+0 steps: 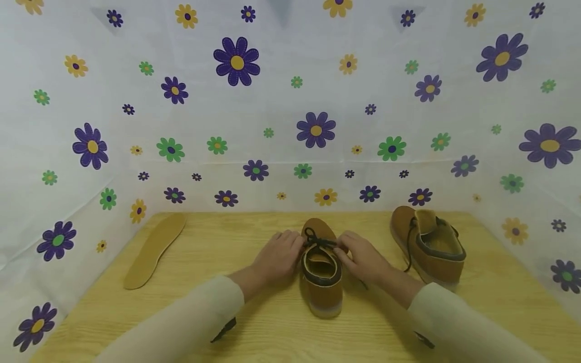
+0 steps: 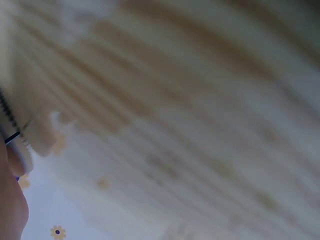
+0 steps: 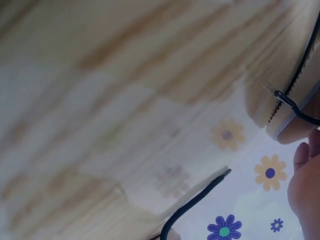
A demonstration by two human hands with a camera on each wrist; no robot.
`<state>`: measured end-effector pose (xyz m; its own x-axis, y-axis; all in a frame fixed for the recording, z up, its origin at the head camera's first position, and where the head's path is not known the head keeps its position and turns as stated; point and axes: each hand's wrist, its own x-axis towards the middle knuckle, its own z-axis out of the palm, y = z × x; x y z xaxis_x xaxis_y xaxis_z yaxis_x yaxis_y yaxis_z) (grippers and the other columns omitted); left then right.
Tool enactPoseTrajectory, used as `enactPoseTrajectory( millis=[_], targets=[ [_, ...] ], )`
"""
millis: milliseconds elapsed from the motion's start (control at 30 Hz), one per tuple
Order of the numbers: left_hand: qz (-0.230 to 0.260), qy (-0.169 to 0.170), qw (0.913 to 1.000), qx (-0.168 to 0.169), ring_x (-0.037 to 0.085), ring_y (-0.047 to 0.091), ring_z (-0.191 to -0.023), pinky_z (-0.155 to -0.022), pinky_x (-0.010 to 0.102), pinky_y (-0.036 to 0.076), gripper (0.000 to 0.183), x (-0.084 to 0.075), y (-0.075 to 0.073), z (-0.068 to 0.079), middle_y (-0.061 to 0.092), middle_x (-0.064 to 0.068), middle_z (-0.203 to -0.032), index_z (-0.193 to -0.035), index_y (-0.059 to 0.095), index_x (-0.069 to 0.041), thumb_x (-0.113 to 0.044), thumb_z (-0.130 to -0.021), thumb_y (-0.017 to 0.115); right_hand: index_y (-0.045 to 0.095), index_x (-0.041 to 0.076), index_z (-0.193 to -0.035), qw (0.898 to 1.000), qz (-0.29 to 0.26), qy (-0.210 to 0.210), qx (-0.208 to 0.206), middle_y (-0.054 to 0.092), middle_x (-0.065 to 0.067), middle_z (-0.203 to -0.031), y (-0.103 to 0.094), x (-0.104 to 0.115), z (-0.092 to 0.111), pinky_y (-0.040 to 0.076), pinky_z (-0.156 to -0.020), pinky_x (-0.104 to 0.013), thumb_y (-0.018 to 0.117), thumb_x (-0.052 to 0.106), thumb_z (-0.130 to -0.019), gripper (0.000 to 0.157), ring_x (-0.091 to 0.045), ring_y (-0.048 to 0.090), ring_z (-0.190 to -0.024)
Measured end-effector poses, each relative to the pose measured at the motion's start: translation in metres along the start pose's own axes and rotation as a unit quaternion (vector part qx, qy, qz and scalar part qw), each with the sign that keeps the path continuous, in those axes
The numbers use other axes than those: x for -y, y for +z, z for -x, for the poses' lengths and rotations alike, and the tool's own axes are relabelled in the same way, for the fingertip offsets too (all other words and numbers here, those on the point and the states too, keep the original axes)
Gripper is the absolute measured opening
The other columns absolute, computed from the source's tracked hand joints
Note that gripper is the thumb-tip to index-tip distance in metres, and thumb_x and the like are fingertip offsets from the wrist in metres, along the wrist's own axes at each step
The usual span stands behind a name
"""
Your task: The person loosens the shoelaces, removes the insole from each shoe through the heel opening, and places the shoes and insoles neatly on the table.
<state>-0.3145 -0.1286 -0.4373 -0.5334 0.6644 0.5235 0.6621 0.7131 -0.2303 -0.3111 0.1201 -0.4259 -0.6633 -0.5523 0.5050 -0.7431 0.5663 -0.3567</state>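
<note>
A brown shoe (image 1: 324,297) stands on the table with its heel towards me and its toe away. Dark shoelaces (image 1: 323,242) cross its front, with a loop standing up on the left. My left hand (image 1: 280,256) pinches the lace at the shoe's left side. From the right side, my right hand (image 1: 360,256) pinches the lace between thumb and fingers. In the right wrist view a lace end (image 3: 285,98) hangs beside the shoe's sole (image 3: 284,131). The left wrist view catches only the shoe's edge (image 2: 42,132) and part of the hand.
A second brown shoe (image 1: 442,257), its tongue raised and lace loose, stands at the back right. A tan insole (image 1: 155,252) lies on the wooden table (image 1: 204,237) at the left. White flowered cloth (image 1: 281,101) encloses the back and sides.
</note>
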Motion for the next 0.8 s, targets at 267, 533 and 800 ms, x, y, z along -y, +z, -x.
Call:
enactPoseTrajectory(
  millis=[267, 533, 800],
  targets=[
    [-0.024, 0.023, 0.9989, -0.033, 0.018, 0.051, -0.083, -0.076, 0.033, 0.039, 0.017, 0.0075, 0.0055, -0.003, 0.053, -0.001, -0.089, -0.1, 0.057, -0.014, -0.026, -0.093, 0.047, 0.056, 0.013, -0.086, 0.999, 0.046, -0.007, 0.002, 0.055, 0.005, -0.083, -0.003, -0.0032, 0.0, 0.048, -0.071, -0.023, 0.055, 0.011, -0.089, 0.003, -0.006, 0.052, -0.078],
    [0.015, -0.014, 0.9992, -0.034, 0.018, 0.054, -0.085, -0.077, 0.035, 0.039, 0.018, 0.0005, 0.0067, 0.0004, 0.06, -0.001, -0.09, -0.098, 0.062, -0.015, -0.02, -0.091, 0.047, 0.054, 0.013, -0.085, 0.999, 0.042, 0.003, 0.026, 0.053, 0.006, -0.081, 0.0006, -0.0005, 0.0056, 0.047, -0.069, -0.023, 0.054, 0.01, -0.089, 0.005, -0.006, 0.049, -0.075],
    [0.037, -0.011, 0.998, -0.05, 0.016, 0.052, -0.086, -0.077, 0.034, 0.038, 0.016, 0.0031, 0.0094, -0.0008, 0.059, -0.002, -0.09, -0.098, 0.061, -0.015, -0.019, -0.091, 0.047, 0.054, 0.012, -0.085, 0.999, 0.043, -0.001, 0.023, 0.054, 0.004, -0.082, -0.0022, -0.0019, 0.0032, 0.047, -0.069, -0.023, 0.054, 0.009, -0.089, 0.005, -0.007, 0.051, -0.076]
  ],
)
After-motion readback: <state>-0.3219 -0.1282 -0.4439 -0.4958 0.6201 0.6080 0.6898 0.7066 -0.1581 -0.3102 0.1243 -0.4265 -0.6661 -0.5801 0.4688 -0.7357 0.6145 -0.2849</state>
